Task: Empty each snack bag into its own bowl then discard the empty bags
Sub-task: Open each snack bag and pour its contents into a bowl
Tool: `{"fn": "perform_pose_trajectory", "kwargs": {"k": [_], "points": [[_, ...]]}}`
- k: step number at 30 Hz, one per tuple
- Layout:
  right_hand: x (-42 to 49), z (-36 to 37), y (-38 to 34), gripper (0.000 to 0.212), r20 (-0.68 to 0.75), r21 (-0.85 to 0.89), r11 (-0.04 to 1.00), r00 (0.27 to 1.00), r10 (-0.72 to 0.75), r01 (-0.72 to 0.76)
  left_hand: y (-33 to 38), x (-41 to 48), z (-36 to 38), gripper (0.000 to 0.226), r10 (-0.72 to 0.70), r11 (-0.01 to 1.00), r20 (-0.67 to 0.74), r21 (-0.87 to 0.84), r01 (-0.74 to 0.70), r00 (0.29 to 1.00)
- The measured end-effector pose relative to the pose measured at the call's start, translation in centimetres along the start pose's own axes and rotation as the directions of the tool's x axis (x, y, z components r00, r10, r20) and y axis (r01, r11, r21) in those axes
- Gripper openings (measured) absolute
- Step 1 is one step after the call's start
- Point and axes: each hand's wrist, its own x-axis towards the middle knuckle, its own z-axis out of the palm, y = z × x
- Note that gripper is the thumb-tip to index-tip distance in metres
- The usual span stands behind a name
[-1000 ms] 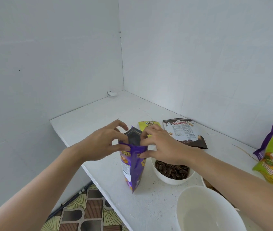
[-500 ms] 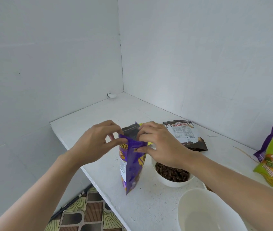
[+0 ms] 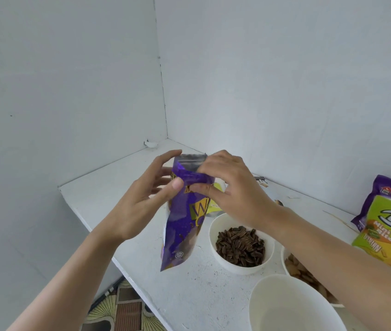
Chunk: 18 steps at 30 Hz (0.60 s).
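I hold a purple snack bag [image 3: 183,231] upright above the white table [image 3: 108,197], its silver inside showing at the opened top. My left hand [image 3: 142,201] pinches the near flap of the top with its thumb. My right hand [image 3: 230,187] grips the same top from the right. Right of the bag stands a white bowl [image 3: 216,240] filled with dark sunflower seeds. An empty white bowl [image 3: 292,304] sits at the near right. A third bowl [image 3: 285,259] with brown snacks is partly hidden under my right forearm.
A green and yellow snack bag [image 3: 390,230] leans on another purple bag [image 3: 385,189] at the far right. A yellow bag [image 3: 216,206] and a flat dark bag [image 3: 261,180] lie behind my hands. The table's left edge drops to a patterned floor [image 3: 122,311].
Both hands lifted the purple bag higher and pulled its top wider open, baring more of the silver lining. My view tilted down, showing the third bowl.
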Motion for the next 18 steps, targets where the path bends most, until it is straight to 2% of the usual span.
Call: {"fn": "perform_pose_trajectory", "kwargs": {"k": [4, 10, 15, 18], "points": [[0.4, -0.4, 0.0, 0.008, -0.004, -0.024, 1.0, 1.0, 0.0, 0.0, -0.1, 0.6, 1.6, 0.06, 0.012, 0.997, -0.145, 0.077, -0.001, 0.989], [0.2, -1.5, 0.6, 0.013, 0.066, 0.055, 0.995, 0.994, 0.085, -0.089, -0.6, 1.2, 2.4, 0.059, 0.012, 0.989, -0.27, 0.143, 0.028, 0.963], [0.1, -1.9, 0.5, 0.011, 0.029, 0.077, 0.991, 0.994, 0.108, -0.11, -0.5, 0.9, 2.7, 0.072, -0.005, 0.996, -0.209, 0.081, 0.022, 0.978], [0.3, -2.0, 0.2, 0.012, -0.059, 0.096, 0.986, 0.988, 0.141, -0.135, -0.3, 0.6, 3.5, 0.064, 0.002, 0.999, -0.16, 0.05, 0.006, 0.987]]}}
